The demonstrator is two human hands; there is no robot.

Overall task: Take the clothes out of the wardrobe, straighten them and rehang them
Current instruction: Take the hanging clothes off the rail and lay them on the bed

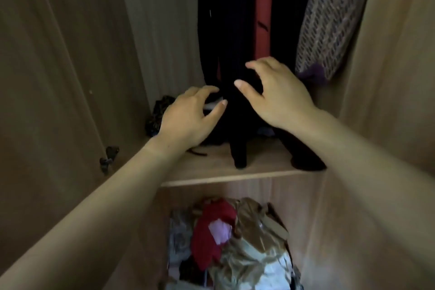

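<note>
Inside the wooden wardrobe hangs a long black garment, its lower ends trailing onto the shelf. Behind it shows a red garment, and to the right hangs a patterned beige knit. My left hand reaches in at the left of the black garment's lower part, fingers loosely bent, holding nothing. At the right of that same part is my right hand, fingers spread and bent, thumb toward the cloth. Whether either hand touches the cloth is unclear.
The wardrobe door stands open at the left with a dark handle. A dark crumpled item lies at the shelf's back left. Below the shelf lies a heap of clothes, red and tan among them. The right side wall is close.
</note>
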